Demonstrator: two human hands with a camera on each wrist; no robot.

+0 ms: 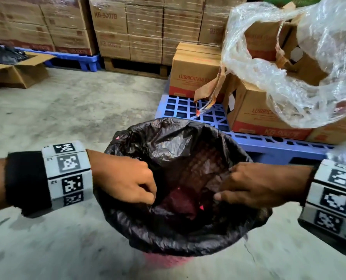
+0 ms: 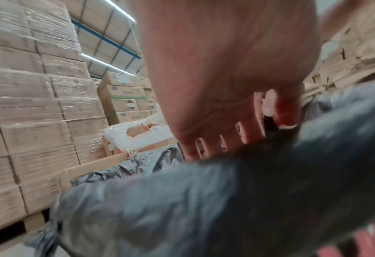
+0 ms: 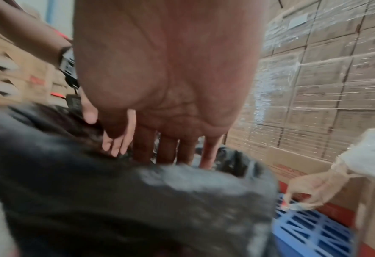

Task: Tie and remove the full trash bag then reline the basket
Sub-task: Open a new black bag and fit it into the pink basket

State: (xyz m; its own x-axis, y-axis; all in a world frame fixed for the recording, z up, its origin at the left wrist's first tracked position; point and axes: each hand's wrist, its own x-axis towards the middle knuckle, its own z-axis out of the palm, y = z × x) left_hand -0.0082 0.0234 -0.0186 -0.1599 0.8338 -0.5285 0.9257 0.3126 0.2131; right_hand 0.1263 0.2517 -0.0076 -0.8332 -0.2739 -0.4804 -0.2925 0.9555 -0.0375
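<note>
Nearest me, both wrists wear black-and-white coded bands. My left hand [image 1: 125, 178] curls its fingers onto the black trash bag [image 1: 174, 235] lining the red basket [image 1: 168, 259]; my right hand [image 1: 257, 184] reaches in, fingers fairly straight, perhaps only touching the liner. Beyond, boxes [image 1: 196, 75] read "LUBRICATION" and "KB-9007B".

Left hand [image 2: 232, 83] fingers curl, pinching the black trash bag [image 2: 204, 208] beside wrapped cartons [image 2: 32, 107]
</note>
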